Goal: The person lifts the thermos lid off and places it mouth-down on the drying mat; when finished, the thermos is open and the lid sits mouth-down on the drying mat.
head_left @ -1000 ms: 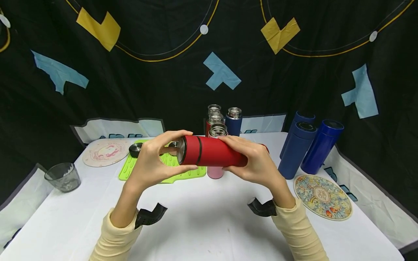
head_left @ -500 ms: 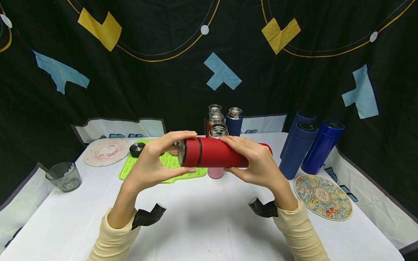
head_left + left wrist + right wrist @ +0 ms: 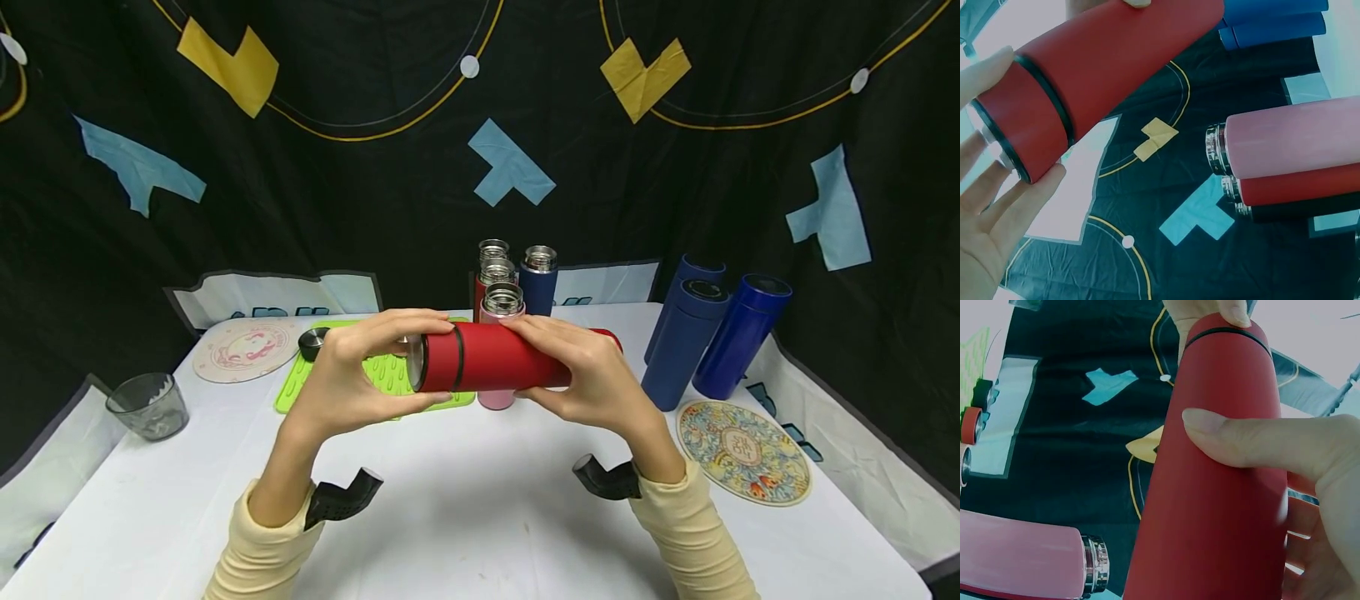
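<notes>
A red thermos bottle (image 3: 513, 354) is held level above the table, its capped end toward the left. My left hand (image 3: 341, 379) grips the red cap (image 3: 437, 360), thumb below and fingers above; a dark ring marks the seam between cap and body. Around the bottle's body my right hand (image 3: 588, 367) is wrapped, its thumb (image 3: 1235, 440) lying along the side in the right wrist view. Straight behind the thermos stands an uncapped pink bottle (image 3: 496, 399), partly hidden by it. In the left wrist view the cap's metallic end shows between the fingers (image 3: 1029, 206).
Behind the pink bottle are more uncapped bottles, including a navy one (image 3: 537, 290). Several capped blue bottles (image 3: 678, 354) stand at right, beside a patterned round mat (image 3: 742, 452). Lids, one black-sided (image 3: 311, 343), sit on a green mat (image 3: 292, 387). A glass (image 3: 148, 408) stands far left.
The thermos has sunk slightly, most at its cap end. The left fingers have shifted a little on the cap, while the right hand keeps its grip.
</notes>
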Motion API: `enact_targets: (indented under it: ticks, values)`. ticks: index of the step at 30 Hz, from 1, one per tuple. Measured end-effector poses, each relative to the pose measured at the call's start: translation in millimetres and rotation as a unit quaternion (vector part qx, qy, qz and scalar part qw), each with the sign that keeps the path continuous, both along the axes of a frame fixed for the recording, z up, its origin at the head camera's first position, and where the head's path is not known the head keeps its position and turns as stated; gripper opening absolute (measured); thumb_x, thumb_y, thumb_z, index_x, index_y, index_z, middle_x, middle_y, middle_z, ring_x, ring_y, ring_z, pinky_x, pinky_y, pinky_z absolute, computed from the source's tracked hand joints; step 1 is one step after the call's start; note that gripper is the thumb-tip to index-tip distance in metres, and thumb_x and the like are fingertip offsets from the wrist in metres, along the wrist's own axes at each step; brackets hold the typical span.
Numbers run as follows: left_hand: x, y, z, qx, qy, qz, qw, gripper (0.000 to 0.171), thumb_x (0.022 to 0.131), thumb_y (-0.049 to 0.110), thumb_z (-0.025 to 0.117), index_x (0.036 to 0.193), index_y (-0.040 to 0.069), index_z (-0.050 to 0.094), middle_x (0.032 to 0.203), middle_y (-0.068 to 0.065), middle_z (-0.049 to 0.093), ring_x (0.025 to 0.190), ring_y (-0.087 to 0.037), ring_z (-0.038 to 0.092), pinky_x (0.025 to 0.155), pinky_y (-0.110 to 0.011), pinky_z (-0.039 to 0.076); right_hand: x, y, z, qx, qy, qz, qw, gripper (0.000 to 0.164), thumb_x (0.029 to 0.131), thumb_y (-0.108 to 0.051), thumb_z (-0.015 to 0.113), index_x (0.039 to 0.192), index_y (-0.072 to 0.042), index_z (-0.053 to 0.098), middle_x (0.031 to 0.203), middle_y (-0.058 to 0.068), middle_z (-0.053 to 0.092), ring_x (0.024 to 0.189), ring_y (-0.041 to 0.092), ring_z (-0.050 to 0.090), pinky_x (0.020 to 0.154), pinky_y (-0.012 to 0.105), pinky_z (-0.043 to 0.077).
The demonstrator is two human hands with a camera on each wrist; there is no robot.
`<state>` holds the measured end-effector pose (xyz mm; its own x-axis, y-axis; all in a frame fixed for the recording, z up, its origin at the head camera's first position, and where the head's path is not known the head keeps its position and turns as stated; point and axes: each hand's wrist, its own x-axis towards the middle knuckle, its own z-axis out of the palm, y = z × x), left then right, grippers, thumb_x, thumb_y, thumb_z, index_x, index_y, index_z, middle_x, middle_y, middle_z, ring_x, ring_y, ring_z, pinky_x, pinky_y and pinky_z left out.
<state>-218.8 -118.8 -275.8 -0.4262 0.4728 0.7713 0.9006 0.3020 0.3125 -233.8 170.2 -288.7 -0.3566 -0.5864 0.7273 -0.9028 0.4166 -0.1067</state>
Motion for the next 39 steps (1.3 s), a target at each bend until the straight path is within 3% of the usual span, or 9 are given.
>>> enact_targets:
  ticks: [6, 10, 21, 30, 39]
  values:
    - [0.9, 6.1, -2.0, 0.053, -0.058, 0.047, 0.9958, 0.06, 0.067, 0.012, 0.089, 0.121, 0.013, 0.064, 0.108, -0.003, 0.068, 0.086, -0.015, 0.066, 0.067, -0.026, 0.058, 3.1, -2.6, 0.4, 0.0, 0.047, -0.045, 0.998, 0.077, 0.064, -0.014, 0.09, 0.133, -0.008, 0.057, 0.131, 0.01, 0.059, 0.119, 0.028, 0.057, 0.094, 0.05, 0.049]
    - [1.5, 7.6, -2.6, 0.047, -0.083, 0.043, 0.9945, 0.059, 0.07, 0.013, 0.087, 0.123, 0.014, 0.062, 0.111, -0.002, 0.066, 0.09, -0.015, 0.065, 0.071, -0.027, 0.058, 3.7, -2.4, 0.8, 0.002, 0.05, -0.054, 0.997, 0.076, 0.064, -0.014, 0.09, 0.133, -0.008, 0.058, 0.13, 0.01, 0.06, 0.118, 0.028, 0.057, 0.094, 0.051, 0.049]
    - [-1.0, 1.9, 0.1, -0.019, -0.033, -0.005, 0.9993, 0.074, 0.063, 0.006, 0.091, 0.129, 0.013, 0.059, 0.134, -0.004, 0.055, 0.117, -0.02, 0.055, 0.08, -0.033, 0.057, -3.2, 2.0, -0.1, 0.002, -0.003, -0.01, 1.0, 0.076, 0.065, -0.012, 0.089, 0.134, -0.008, 0.057, 0.13, 0.008, 0.06, 0.116, 0.027, 0.058, 0.09, 0.046, 0.053]
    - [-4.3, 1.1, -1.2, -0.008, -0.018, 0.013, 0.9997, 0.071, 0.064, 0.007, 0.09, 0.128, 0.011, 0.06, 0.13, -0.005, 0.058, 0.114, -0.021, 0.057, 0.079, -0.032, 0.057, -6.0, 2.3, -2.0, -0.005, -0.007, -0.016, 1.0, 0.078, 0.065, -0.012, 0.09, 0.135, -0.008, 0.056, 0.131, 0.008, 0.059, 0.118, 0.027, 0.057, 0.091, 0.047, 0.052]
    - [-6.8, 5.3, -5.3, 0.045, -0.11, 0.069, 0.9906, 0.055, 0.076, 0.017, 0.084, 0.126, 0.014, 0.061, 0.115, -0.003, 0.065, 0.094, -0.016, 0.065, 0.072, -0.028, 0.058, -4.8, -1.2, -2.3, 0.003, 0.029, -0.064, 0.998, 0.079, 0.064, -0.014, 0.09, 0.135, -0.01, 0.056, 0.132, 0.01, 0.059, 0.119, 0.029, 0.056, 0.094, 0.049, 0.05]
